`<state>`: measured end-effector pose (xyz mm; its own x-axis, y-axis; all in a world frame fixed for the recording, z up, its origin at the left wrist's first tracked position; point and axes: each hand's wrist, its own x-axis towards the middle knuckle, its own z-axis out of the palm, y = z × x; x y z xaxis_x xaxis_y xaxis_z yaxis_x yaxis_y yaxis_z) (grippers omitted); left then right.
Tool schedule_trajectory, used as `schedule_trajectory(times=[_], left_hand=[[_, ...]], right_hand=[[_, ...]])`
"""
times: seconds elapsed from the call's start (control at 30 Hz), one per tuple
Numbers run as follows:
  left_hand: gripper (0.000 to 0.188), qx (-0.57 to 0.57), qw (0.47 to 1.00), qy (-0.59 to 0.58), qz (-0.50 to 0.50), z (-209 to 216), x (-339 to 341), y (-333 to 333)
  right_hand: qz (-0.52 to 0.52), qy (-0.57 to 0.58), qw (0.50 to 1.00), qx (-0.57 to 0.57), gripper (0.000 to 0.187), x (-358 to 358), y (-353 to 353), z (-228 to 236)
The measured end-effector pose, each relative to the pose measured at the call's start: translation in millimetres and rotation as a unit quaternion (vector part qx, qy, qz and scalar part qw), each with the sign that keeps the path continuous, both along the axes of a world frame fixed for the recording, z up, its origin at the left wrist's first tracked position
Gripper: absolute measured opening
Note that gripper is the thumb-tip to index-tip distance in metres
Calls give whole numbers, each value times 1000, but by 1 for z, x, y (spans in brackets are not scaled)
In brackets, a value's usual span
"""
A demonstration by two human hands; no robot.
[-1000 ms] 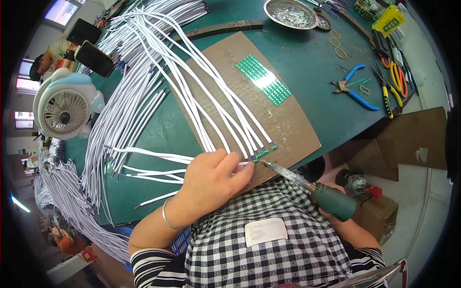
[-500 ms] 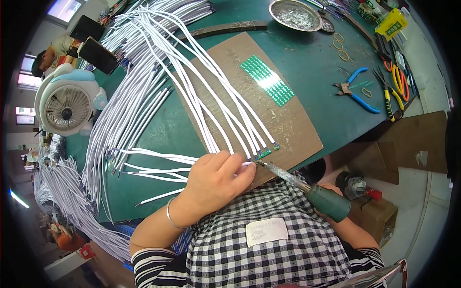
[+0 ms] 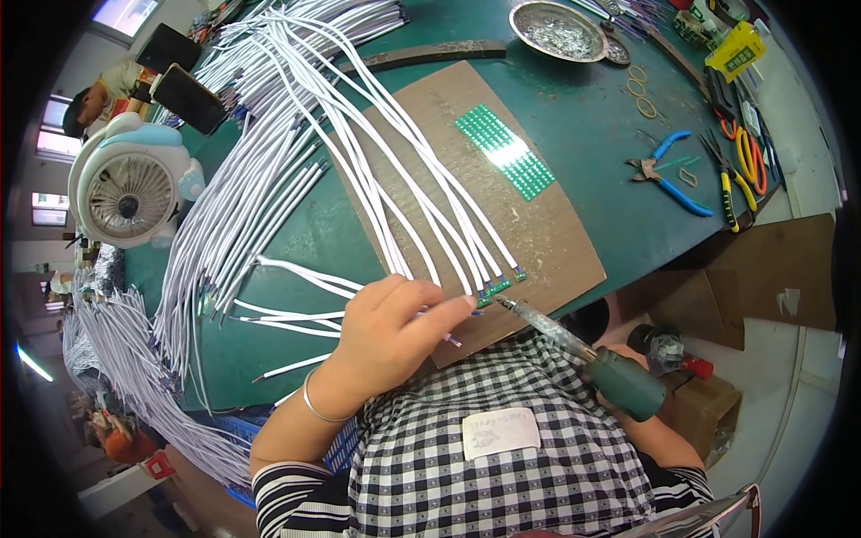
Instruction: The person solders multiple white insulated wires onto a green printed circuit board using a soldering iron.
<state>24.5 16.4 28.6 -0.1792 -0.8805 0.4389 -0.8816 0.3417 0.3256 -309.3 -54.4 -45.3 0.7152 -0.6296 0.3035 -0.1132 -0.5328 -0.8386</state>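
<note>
Our left fingers (image 3: 450, 314) curl loosely at the green circuit strip (image 3: 496, 289) inside the near edge of the brown board (image 3: 558, 238), grip unclear, while the soldering iron (image 3: 554, 331) our right hand (image 3: 625, 353) clasps has drawn aside, heating seemingly paused.

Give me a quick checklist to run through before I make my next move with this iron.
1. Iron held by its handle: ok, in the right hand.
2. Tip off the left hand: ok, seems apart, though the fingertips are close.
3. Small boards resting on the brown board: ok, near its lower edge.
4. Green panel away from the tip: ok, lying farther up the brown board.
5. Blue pliers out of the way: ok, off to the right on the table.
6. Joints sound: cannot tell, too small to see.
</note>
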Motion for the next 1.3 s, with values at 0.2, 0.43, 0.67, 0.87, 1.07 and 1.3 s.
schedule_trajectory(times=[0.2, 0.43, 0.67, 0.87, 1.07, 1.3], left_hand=[[34, 29, 997, -67, -3, 13, 0, 9], [37, 62, 996, -66, 3, 3, -3, 11], [42, 98, 993, -54, -26, 3, -2, 8], [42, 106, 993, -39, -22, 2, -3, 7], [39, 119, 993, -16, -13, 0, -5, 5], [34, 93, 996, 16, -6, 3, 1, 6]], right_hand=[[15, 57, 998, -10, 30, 1, -2, 5], [-4, 56, 998, 15, 29, -2, 5, -11], [-12, 45, 998, 45, 29, 1, 10, -17], [1, 97, 995, 5, 29, 1, 7, -13], [9, 78, 997, 6, 34, -3, 6, -21], [14, 5, 996, 88, 40, -7, 6, -17]])
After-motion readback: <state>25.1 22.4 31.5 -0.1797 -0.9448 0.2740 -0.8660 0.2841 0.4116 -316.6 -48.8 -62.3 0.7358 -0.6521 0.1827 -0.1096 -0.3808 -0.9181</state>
